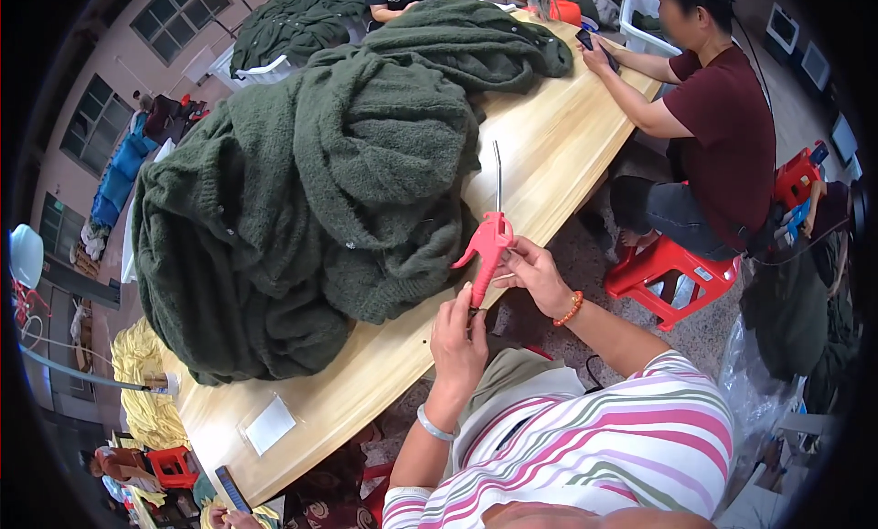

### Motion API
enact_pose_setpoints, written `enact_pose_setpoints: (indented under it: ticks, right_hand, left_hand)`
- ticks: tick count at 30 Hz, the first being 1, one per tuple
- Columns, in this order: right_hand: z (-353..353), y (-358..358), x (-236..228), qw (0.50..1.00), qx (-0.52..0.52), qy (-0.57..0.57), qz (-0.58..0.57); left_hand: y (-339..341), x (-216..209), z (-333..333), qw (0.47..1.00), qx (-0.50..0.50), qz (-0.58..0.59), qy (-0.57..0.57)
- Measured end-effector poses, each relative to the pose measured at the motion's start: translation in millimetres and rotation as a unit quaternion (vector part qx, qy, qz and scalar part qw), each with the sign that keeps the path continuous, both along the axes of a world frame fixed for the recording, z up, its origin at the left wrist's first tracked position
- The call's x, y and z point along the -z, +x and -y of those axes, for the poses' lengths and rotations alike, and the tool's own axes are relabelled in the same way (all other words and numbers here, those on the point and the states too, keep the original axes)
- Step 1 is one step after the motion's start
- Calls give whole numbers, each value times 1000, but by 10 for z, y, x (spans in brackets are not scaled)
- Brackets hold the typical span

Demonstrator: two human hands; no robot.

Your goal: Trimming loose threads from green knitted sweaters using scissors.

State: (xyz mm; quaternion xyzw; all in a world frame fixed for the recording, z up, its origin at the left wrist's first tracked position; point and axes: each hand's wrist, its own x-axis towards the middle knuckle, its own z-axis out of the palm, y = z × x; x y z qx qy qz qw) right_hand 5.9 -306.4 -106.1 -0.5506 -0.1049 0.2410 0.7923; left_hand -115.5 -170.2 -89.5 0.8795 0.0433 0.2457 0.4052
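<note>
A pinkish-red air blow gun (490,244) with a long thin metal nozzle stands nearly upright before me, nozzle up. My left hand (457,341) is closed round the lower end of its handle, where a dark fitting shows. Close beside the handle, the fingers of my right hand (540,277) are pinched together at the gun's right side; a thin pale piece shows by them, too small to name. Just left of the gun lies a big heap of dark green knitted garments (384,145) on the wooden table (366,383).
Across the table's right edge a person in a maroon shirt (722,117) sits on a red plastic stool (672,277), holding a phone (596,49). A white card (271,426) lies near the table's left end. Yellow fabric (151,383) hangs beyond. White bins with green garments stand behind.
</note>
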Motion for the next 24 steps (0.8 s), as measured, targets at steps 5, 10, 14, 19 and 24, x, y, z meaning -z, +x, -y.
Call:
enact_pose_setpoints:
  ticks: [5,10,14,19,24]
  right_hand:
    - [44,-63,-49,989,-102,102,-33]
    - [-64,-218,-185,988,-92,71,100]
    - [-91,-163,-211,965,-95,-10,246]
    - [-227,158,-606,965,-42,30,257]
    - [-698,642,-1510,936,66,95,333]
  left_hand:
    - [100,-4,67,994,-21,16,106]
    - [114,-99,98,995,10,50,85]
    - [49,-74,186,999,34,16,23]
    - [168,-481,-268,989,21,117,87]
    - [533,-983,-961,949,-119,177,232]
